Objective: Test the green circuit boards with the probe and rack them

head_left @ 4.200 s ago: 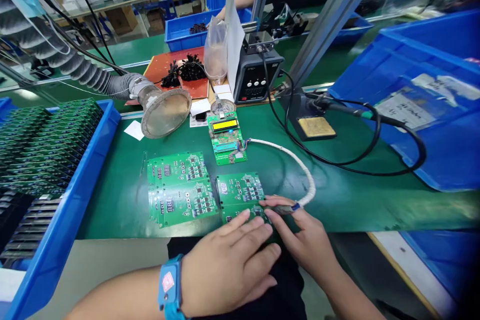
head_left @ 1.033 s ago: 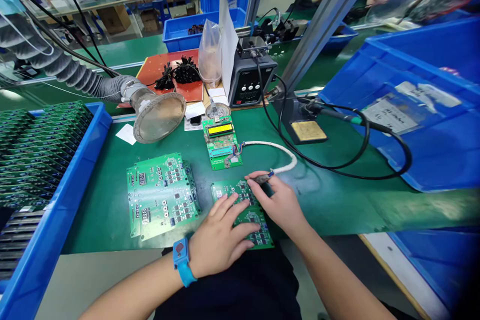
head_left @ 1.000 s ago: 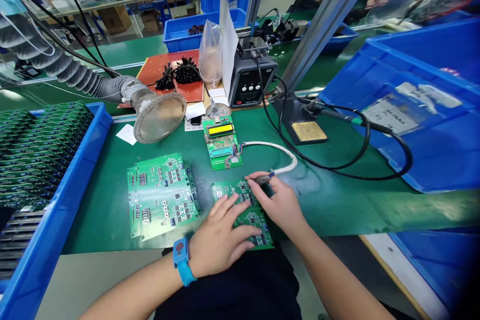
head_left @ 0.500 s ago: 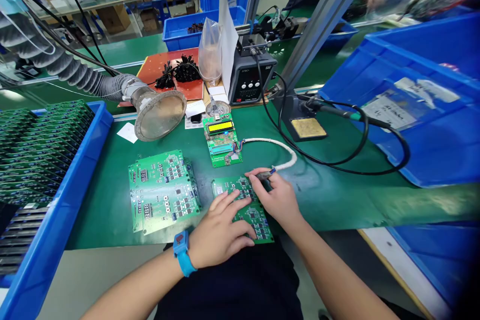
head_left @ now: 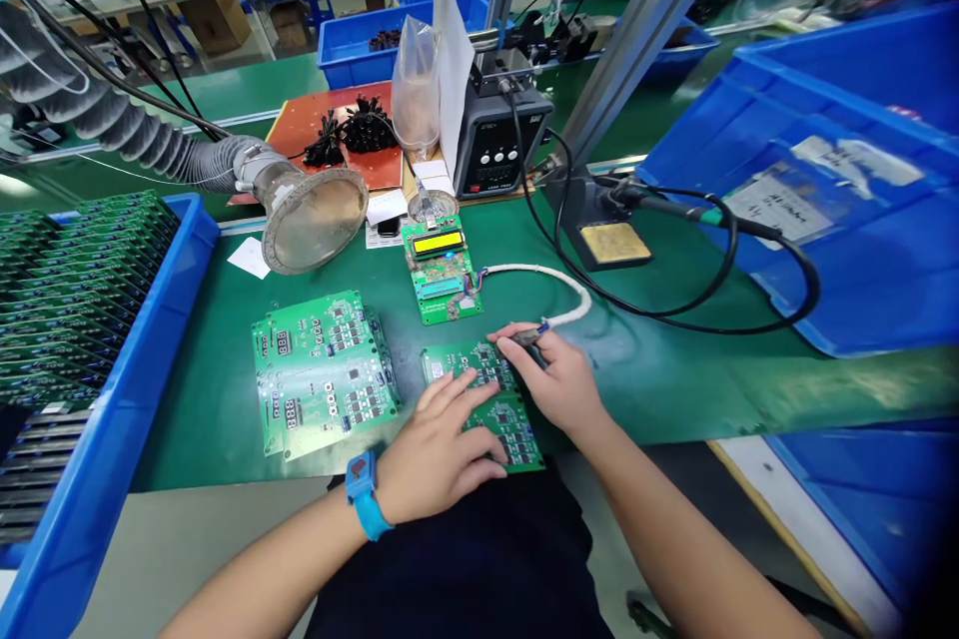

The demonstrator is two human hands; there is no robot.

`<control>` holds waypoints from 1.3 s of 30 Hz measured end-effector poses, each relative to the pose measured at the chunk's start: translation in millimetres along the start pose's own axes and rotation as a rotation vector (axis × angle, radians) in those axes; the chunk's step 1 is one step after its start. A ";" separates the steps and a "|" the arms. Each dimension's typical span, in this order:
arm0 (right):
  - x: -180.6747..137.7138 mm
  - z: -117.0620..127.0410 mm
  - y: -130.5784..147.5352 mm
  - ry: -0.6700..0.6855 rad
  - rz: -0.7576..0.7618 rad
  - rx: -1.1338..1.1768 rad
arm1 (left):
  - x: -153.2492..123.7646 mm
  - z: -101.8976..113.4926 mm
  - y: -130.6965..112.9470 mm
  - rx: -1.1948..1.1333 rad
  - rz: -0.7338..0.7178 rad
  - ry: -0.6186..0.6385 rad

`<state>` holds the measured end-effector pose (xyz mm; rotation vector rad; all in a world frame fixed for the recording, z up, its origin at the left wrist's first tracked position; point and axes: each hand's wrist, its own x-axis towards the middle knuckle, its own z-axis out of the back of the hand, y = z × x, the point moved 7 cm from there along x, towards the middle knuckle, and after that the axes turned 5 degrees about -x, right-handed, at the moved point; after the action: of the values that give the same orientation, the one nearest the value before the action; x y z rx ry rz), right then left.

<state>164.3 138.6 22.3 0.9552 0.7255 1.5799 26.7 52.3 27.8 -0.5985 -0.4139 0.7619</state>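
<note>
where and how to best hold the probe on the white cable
The probe seems best pinched around its slim body, from the right, as the right hand does: it slants, the white cable leaving its upper right end; tip hidden.

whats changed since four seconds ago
The right hand, still gripping the cabled probe, has moved toward the far edge of the circuit board. The left hand has shifted left and spread out on it. The board stack now shows layers along its right. The LCD test board and soldering iron stayed put.
</note>
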 end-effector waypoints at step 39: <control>2.4 1.2 3.5 -0.013 0.037 -0.057 | -0.1 0.5 -2.4 0.065 0.045 -0.096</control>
<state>163.4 140.1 26.3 0.9416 0.6537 1.6169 27.6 51.0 29.8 -0.5128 -0.4636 0.8463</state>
